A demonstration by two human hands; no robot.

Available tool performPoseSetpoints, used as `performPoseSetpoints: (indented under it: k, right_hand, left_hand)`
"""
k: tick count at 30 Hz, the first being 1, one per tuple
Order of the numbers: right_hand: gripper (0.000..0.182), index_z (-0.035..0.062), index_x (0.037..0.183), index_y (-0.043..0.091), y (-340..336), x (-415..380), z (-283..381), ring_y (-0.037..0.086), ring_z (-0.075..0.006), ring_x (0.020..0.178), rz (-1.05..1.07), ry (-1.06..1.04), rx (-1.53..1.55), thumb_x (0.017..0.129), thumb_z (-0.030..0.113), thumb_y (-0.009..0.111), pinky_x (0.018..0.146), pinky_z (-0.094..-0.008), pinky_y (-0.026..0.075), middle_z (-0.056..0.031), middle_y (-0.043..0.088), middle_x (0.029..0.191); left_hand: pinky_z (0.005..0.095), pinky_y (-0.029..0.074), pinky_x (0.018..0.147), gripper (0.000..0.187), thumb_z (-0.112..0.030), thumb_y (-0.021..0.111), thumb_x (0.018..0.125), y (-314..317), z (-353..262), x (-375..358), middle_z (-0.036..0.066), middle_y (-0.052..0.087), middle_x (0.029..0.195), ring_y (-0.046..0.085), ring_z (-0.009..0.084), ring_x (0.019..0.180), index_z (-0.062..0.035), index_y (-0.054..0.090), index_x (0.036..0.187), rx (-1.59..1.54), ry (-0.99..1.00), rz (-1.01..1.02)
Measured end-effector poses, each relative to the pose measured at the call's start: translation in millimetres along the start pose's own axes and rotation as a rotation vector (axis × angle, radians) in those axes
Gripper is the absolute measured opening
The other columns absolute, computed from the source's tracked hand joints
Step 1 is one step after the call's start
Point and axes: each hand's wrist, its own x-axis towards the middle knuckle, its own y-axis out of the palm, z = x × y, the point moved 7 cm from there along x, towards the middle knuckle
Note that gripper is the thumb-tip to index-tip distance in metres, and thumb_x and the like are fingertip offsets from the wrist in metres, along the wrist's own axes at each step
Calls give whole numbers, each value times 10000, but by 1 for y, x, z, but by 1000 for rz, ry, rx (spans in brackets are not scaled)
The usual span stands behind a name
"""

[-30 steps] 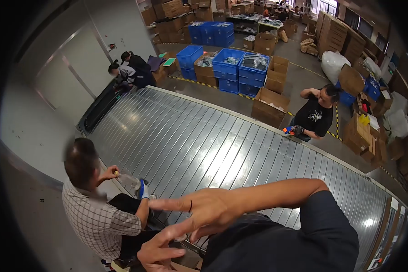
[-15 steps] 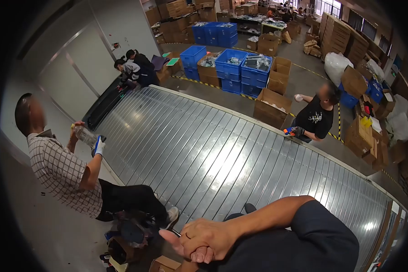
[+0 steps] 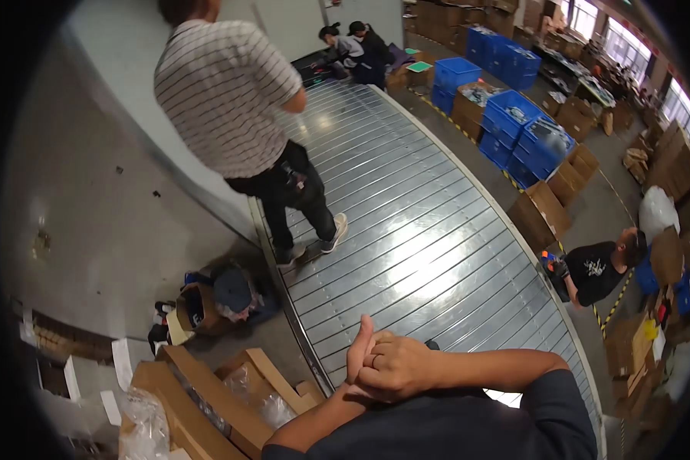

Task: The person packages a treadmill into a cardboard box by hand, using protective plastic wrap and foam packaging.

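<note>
My two hands are clasped together in front of my body, above the slatted metal platform. My right hand [image 3: 397, 369], with a dark ring on one finger, is closed around my left hand [image 3: 359, 349]. The left thumb points up, while its fingers are hidden behind the right hand. No tool or other object shows in either hand. Both forearms are bare below dark short sleeves. The metal platform [image 3: 406, 207] stretches away beyond my hands, shiny and slatted.
A person in a striped shirt [image 3: 222, 100] stands on the platform's left side. Another in black [image 3: 594, 268] is beyond its right edge, near cardboard boxes [image 3: 540, 215] and blue crates [image 3: 506, 115]. Two people crouch at the far end. Open cartons [image 3: 184, 399] stand lower left.
My view has swung left, and the clasped hands appear higher, the left thumb now pointing up. The person in the striped shirt now has their back to me; the bottle they held is out of sight.
</note>
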Motion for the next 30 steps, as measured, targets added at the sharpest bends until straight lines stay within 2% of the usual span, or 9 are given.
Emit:
performPoseSetpoints:
  k: [2, 7, 8, 10, 12, 16, 18, 25, 30]
  right_hand:
    - [232, 25, 752, 547, 9, 12, 8, 574, -234, 712, -195, -116, 9, 748, 227, 660, 615, -284, 446, -84, 550, 727]
    - [254, 90, 948, 624, 78, 61, -18, 572, -259, 892, 98, -49, 294, 724, 194, 683, 911, -497, 323, -81, 569, 1006]
    - [269, 100, 967, 628, 101, 61, -37, 568, -267, 928, 214, 11, 318, 722, 193, 686, 944, -549, 273, -85, 565, 1057]
    - [279, 68, 1001, 625, 129, 69, -57, 563, -276, 954, 336, 131, 223, 749, 181, 668, 932, -489, 343, -115, 579, 1054]
    - [254, 32, 996, 626, 152, 55, -95, 587, -295, 915, 345, 371, 332, 780, 164, 650, 866, -407, 428, -148, 613, 998]
    - [226, -38, 952, 624, 196, 18, -143, 633, -252, 732, 431, 339, 211, 784, 111, 647, 678, -309, 484, -166, 644, 805]
    - [223, -37, 925, 631, 217, 15, -150, 640, -237, 710, 512, 476, 262, 762, 110, 671, 646, -309, 489, -165, 650, 786]
    - [281, -9, 964, 640, 284, 77, -136, 647, -288, 769, 746, 286, 248, 746, 160, 695, 666, -346, 507, -177, 656, 846]
    - [282, -18, 974, 637, 314, 145, -144, 650, -273, 764, 755, 209, 354, 747, 141, 695, 659, -335, 504, -174, 655, 865]
  left_hand:
    - [357, 456, 847, 409, -378, 470, 895, -2, -12, 0, 181, 589, 985, 569, 273, 942, -2, 594, 998, 39, 52, 21]
    - [314, 457, 792, 285, -241, 520, 860, -20, -68, -24, 116, 598, 924, 560, 193, 893, -4, 591, 1001, 627, 618, -256]
    - [301, 459, 773, 249, -193, 541, 847, -24, -88, -44, 96, 601, 905, 558, 168, 877, -5, 591, 1001, 778, 730, -394]
    - [265, 465, 690, 152, -52, 579, 801, -49, -125, -101, 44, 623, 847, 561, 101, 767, -24, 618, 946, 830, 524, -947]
    - [266, 465, 644, 129, -84, 609, 800, -30, -177, -175, 27, 621, 775, 556, 91, 683, -18, 619, 912, 1108, 723, -1274]
    - [326, 488, 721, 301, -161, 688, 732, 21, -241, -382, 138, 642, 866, 618, 253, 756, -20, 610, 986, 1542, 1130, -2093]
    - [389, 488, 771, 495, -157, 696, 702, 29, -257, -470, 231, 623, 957, 609, 374, 878, 44, 517, 1117, 1764, 873, -2474]
    - [446, 494, 758, 448, -187, 686, 717, -59, -276, -563, 273, 622, 865, 607, 415, 864, 77, 507, 1032, 1406, 44, -2548]
    - [480, 481, 717, 336, -85, 572, 711, -45, -275, -546, 285, 613, 815, 608, 422, 791, 81, 511, 997, 1561, 80, -2482]
